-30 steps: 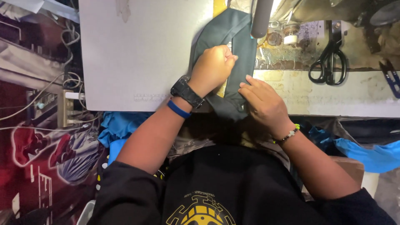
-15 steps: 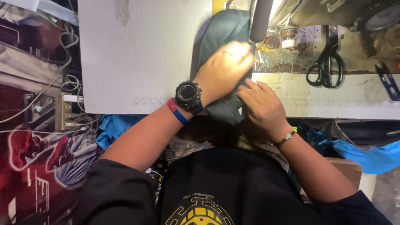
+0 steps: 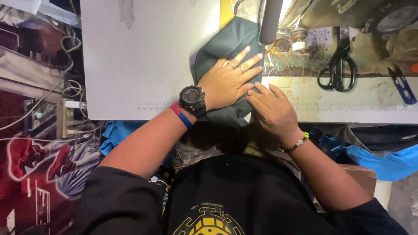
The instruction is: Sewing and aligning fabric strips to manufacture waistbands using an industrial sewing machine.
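Note:
A dark green piece of fabric [image 3: 226, 43] lies on the white sewing table [image 3: 139, 56], running from the machine's foot down over the front edge. My left hand [image 3: 228, 80], with a black watch and rings, lies flat on the cloth with fingers spread. My right hand [image 3: 272, 109] presses the cloth's lower right part at the table edge, fingers bent and touching the left hand's fingertips. Neither hand grips anything. The grey arm of the sewing machine [image 3: 270, 21] stands just above the cloth.
Black scissors [image 3: 337, 65] and small blue thread snips [image 3: 402, 85] lie on the right of the table. Blue cloth [image 3: 383, 159] hangs below the table edge on the right. Cables and a power strip [image 3: 65, 117] sit at the left.
My left hand has gone from a closed grip on the cloth to lying flat with fingers spread. My right hand has shifted up to the table edge beside it.

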